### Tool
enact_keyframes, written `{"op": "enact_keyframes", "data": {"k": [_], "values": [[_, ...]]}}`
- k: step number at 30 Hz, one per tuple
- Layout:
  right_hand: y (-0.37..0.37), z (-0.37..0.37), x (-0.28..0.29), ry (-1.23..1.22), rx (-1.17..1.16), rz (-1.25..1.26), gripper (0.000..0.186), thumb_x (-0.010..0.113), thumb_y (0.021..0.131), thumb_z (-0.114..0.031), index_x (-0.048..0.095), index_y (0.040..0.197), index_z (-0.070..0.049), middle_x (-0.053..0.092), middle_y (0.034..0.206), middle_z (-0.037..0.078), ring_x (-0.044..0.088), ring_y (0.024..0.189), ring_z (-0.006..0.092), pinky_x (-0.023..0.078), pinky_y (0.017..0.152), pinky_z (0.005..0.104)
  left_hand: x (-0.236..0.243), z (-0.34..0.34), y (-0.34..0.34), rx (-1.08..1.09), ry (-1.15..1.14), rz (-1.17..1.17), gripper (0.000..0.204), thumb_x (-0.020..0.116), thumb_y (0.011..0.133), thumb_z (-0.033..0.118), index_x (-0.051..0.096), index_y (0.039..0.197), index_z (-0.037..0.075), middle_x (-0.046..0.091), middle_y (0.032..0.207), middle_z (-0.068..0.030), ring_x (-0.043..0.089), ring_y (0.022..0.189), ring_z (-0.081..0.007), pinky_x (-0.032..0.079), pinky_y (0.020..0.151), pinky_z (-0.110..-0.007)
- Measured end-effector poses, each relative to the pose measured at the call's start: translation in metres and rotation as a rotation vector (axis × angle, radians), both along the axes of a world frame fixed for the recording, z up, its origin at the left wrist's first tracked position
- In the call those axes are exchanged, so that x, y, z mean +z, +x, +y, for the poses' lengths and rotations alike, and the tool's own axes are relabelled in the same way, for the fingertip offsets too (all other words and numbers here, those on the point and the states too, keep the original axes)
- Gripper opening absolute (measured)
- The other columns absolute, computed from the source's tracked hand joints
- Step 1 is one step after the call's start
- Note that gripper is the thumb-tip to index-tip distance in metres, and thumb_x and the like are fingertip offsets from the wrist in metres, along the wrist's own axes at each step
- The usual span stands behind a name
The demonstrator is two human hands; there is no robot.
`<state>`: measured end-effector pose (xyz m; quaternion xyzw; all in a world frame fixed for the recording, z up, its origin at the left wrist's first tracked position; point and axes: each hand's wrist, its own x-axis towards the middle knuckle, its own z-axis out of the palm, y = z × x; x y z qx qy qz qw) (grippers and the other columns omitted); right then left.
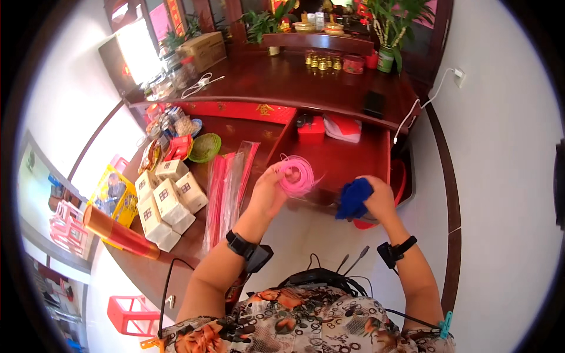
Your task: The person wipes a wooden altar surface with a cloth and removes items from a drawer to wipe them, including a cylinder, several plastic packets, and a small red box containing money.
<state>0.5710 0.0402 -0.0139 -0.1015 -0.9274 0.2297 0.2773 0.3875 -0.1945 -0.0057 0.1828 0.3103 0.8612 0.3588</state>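
My left hand (275, 194) holds a pink coil of cord or thin strands (300, 181) up in front of an open wooden drawer (329, 157). My right hand (376, 195) grips a bunched dark blue cloth (353, 200) at the drawer's front right. Inside the drawer, at the back, lie a red container (311, 130) and a folded red and white item (342, 129). Left of my left hand, long pink strips in clear wrapping (226, 188) lie on the wooden surface, beside several white paper packs (170, 206).
A green basket (205, 147), yellow crate (118, 182), red-orange roll (120, 233) and assorted packets crowd the left. Behind, a desk (276, 79) carries small gold items, a box and plants. A red stool (129, 317) stands lower left; a white wall (500, 176) bounds the right.
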Motion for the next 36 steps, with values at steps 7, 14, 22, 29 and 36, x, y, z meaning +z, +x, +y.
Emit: {"op": "enact_keyframes", "data": {"k": [7, 14, 22, 29, 36], "values": [[-0.039, -0.081, 0.038, -0.695, 0.385, 0.383, 0.047, 0.068, 0.077, -0.006, 0.059, 0.123, -0.003, 0.067, 0.111, 0.009, 0.062, 0.106, 0.0210, 0.047, 0.095, 0.0318, -0.007, -0.030, 0.047, 0.156, -0.132, 0.092, 0.019, 0.048, 0.097, 0.009, 0.057, 0.111, 0.002, 0.064, 0.106, -0.0104, 0.063, 0.095, -0.0192, 0.053, 0.086, -0.035], [-0.074, -0.141, 0.014, -0.647, 0.521, -0.080, 0.039, 0.071, 0.078, -0.010, 0.061, 0.114, -0.002, 0.069, 0.105, 0.013, 0.067, 0.098, 0.0245, 0.050, 0.086, 0.0346, 0.010, -0.068, 0.072, 0.086, -0.247, -0.012, 0.032, 0.054, 0.097, 0.012, 0.055, 0.128, 0.006, 0.062, 0.116, -0.0025, 0.060, 0.104, -0.0122, 0.052, 0.079, -0.029], [-0.078, -0.165, 0.021, -0.483, 0.707, -0.263, 0.026, 0.063, 0.087, -0.010, 0.062, 0.111, -0.001, 0.070, 0.098, 0.012, 0.065, 0.086, 0.0210, 0.051, 0.079, 0.0345, -0.004, -0.114, 0.063, -0.014, -0.106, -0.164, 0.027, 0.058, 0.096, 0.016, 0.060, 0.120, 0.004, 0.068, 0.109, -0.0061, 0.066, 0.095, -0.0169, 0.054, 0.085, -0.032], [-0.079, -0.157, 0.009, -0.959, 0.586, -0.254, 0.033, 0.044, 0.100, -0.018, 0.057, 0.124, 0.001, 0.064, 0.113, 0.009, 0.058, 0.105, 0.0165, 0.045, 0.094, 0.0309, -0.022, -0.131, 0.056, 0.104, -0.035, -0.224, 0.026, 0.055, 0.097, 0.015, 0.058, 0.121, 0.005, 0.066, 0.110, -0.0101, 0.066, 0.095, -0.0244, 0.056, 0.086, -0.043], [-0.069, -0.192, 0.032, -0.347, 0.621, -0.140, 0.070, 0.059, 0.081, -0.003, 0.034, 0.146, -0.004, 0.040, 0.144, 0.016, 0.044, 0.129, 0.0311, 0.037, 0.107, 0.0386, 0.000, -0.107, 0.069, 0.037, 0.058, -0.283, 0.061, 0.036, 0.098, 0.057, 0.050, 0.131, 0.007, 0.060, 0.125, -0.0073, 0.057, 0.114, -0.0208, 0.044, 0.100, -0.038]]}}
